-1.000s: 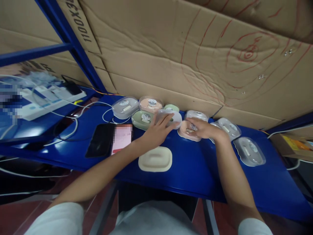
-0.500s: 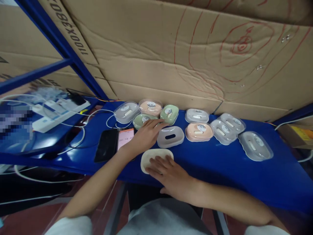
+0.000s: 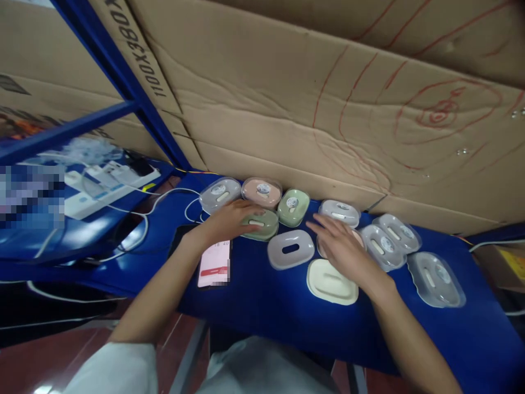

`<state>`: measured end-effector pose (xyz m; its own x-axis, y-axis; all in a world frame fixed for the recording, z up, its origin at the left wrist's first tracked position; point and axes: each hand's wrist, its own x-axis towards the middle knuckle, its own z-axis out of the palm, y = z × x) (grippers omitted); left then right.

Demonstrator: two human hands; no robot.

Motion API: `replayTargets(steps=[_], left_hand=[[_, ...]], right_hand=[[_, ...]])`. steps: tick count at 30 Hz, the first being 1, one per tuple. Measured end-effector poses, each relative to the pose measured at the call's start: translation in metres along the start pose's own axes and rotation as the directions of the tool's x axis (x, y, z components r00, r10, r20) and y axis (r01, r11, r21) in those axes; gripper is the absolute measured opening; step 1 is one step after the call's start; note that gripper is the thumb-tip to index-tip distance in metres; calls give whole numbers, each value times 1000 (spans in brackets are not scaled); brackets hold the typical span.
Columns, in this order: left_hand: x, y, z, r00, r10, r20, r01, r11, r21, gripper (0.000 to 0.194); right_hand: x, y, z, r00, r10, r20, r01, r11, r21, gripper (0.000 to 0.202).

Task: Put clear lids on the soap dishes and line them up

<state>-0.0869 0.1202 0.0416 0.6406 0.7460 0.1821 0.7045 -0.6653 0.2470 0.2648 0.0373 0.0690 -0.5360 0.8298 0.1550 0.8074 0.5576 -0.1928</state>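
Note:
My left hand [image 3: 233,220] reaches over the left side of a green soap box with a clear lid [image 3: 266,225], its thumb apart from the fingers; whether it grips the box cannot be told. My right hand [image 3: 342,246], fingers spread, hovers over or touches a peach soap box [image 3: 321,249] that it mostly hides. Just below that hand lies a cream oval dish part [image 3: 332,282] with a raised strip. Between the hands sits an open grey oval dish [image 3: 301,253] with a dark slot in its middle.
Behind stand a grey box [image 3: 217,203], a peach box [image 3: 252,192], a second green box [image 3: 297,205] and a pale grey box [image 3: 328,210]. Several grey boxes [image 3: 437,284] sit at right. A phone [image 3: 213,262] lies left on the blue table [image 3: 262,301]; a power strip [image 3: 110,186] is farther left.
My right hand has left the cream part and moved right and away from me; the cream part now lies farther right. My left hand has shifted left onto the front green box. The view has tilted.

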Motion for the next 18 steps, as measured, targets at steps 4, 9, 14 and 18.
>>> replayTargets(steps=[4,9,14,18], left_hand=[[0,9,6,997,-8,-79,6,1000,-20,29],[-16,31,0,999,-14,-30,17,995,100,18],[-33,55,0,983,-56,173,39,994,105,30],[-32,62,5,960,-78,270,36,987,156,40]], right_hand=[[64,14,15,999,7,41,-5,998,-69,93],[89,20,38,992,-31,120,37,998,-48,80],[88,22,32,992,-71,102,80,993,-89,62],[95,25,25,995,-87,37,92,987,-133,48]])
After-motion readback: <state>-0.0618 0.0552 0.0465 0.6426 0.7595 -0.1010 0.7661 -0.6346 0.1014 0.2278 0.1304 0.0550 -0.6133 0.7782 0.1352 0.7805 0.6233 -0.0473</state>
